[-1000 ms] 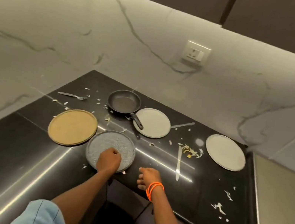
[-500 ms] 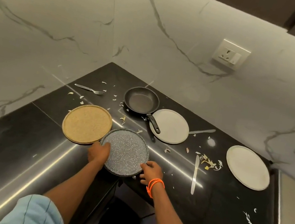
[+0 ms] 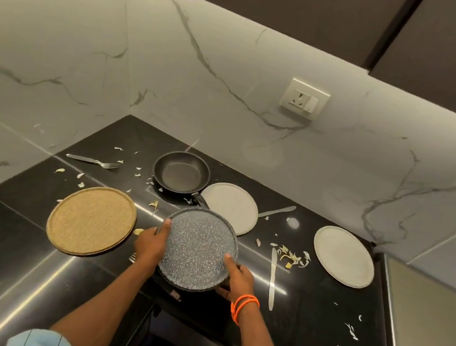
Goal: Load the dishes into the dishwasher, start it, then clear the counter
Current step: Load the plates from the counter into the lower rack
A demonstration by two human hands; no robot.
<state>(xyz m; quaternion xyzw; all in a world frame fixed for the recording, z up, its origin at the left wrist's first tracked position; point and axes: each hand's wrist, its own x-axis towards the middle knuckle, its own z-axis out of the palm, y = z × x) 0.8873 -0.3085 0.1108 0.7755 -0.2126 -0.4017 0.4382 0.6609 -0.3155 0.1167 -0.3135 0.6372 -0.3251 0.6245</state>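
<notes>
Speckled grey plate (image 3: 197, 250) held above worktop (image 3: 316, 323) front edge, left hand (image 3: 150, 243) and right hand (image 3: 239, 279) each with grip curled round opposite rims, thumbs on top.

The scene is seen through a single wide-angle head-worn view, directed forward and steeply down over the corner of the glossy black stone worktop (image 3: 317, 317). The worktop is viewed from close, at arm's length, with both forearms entering from the bottom edge. The veined white marble backsplash (image 3: 88, 64) and the dark upper cabinets (image 3: 294, 2) are taken in above.
</notes>
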